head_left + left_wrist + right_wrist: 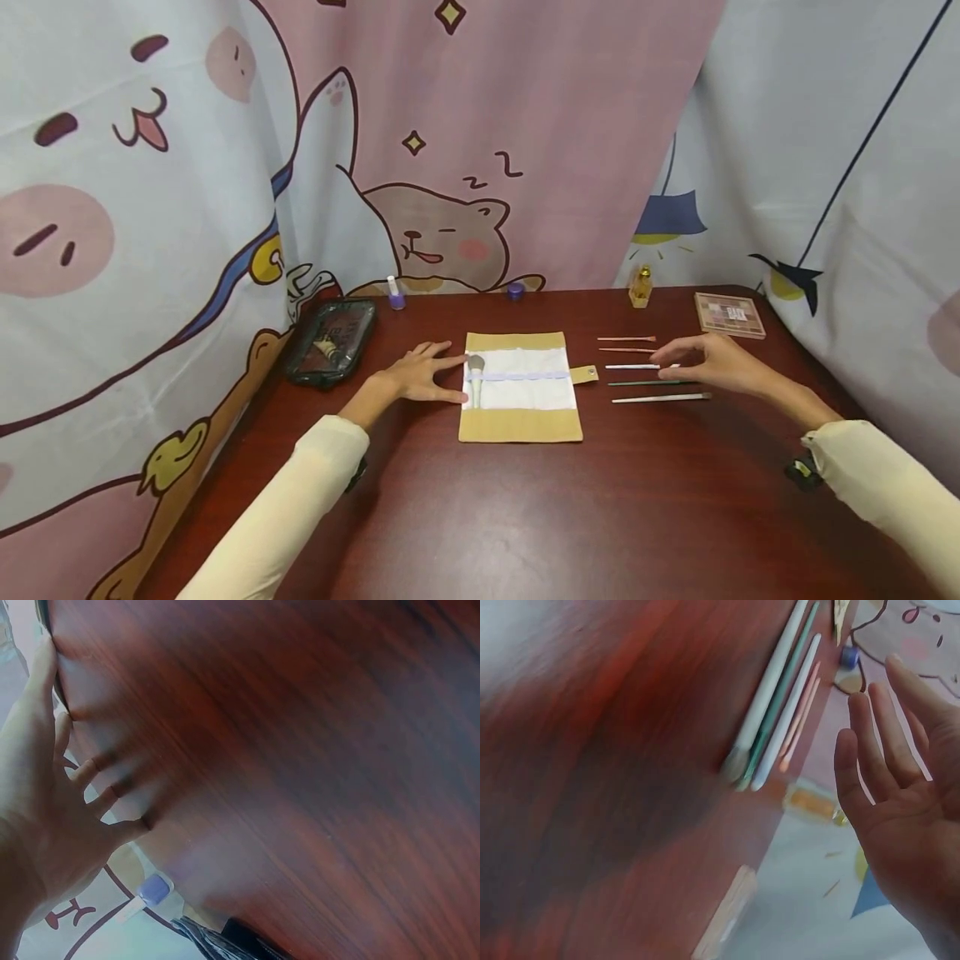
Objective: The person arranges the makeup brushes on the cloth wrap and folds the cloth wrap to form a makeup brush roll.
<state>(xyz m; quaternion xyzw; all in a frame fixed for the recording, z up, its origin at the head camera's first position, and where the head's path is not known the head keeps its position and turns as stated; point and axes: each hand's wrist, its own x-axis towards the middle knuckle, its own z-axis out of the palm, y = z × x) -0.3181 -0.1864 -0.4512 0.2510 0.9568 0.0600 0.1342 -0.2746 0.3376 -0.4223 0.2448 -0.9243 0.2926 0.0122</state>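
Note:
A yellow-and-white fabric brush roll (pixel 520 426) lies unfolded in the middle of the table, its snap tab (pixel 583 374) pointing right. One fluffy makeup brush (pixel 476 387) is tucked under the roll's lilac band, along the left side. My left hand (pixel 415 372) has its fingers spread, thumb and forefinger reaching the roll's left edge. To the right, several slim brushes lie in a row: two pink ones, a pale one (pixel 626 367), a green one (pixel 630 383) and a thicker white brush (pixel 656 398). My right hand (pixel 716 364) hovers over their right ends, fingers loosely bent and holding nothing.
At the back left sits a black-rimmed tray (pixel 367 329) with a small item inside. Along the back edge stand a purple nail polish bottle (pixel 397 297), a small purple jar (pixel 515 291) and a gold perfume bottle (pixel 641 287). A makeup palette (pixel 708 312) lies at the back right, before a printed curtain.

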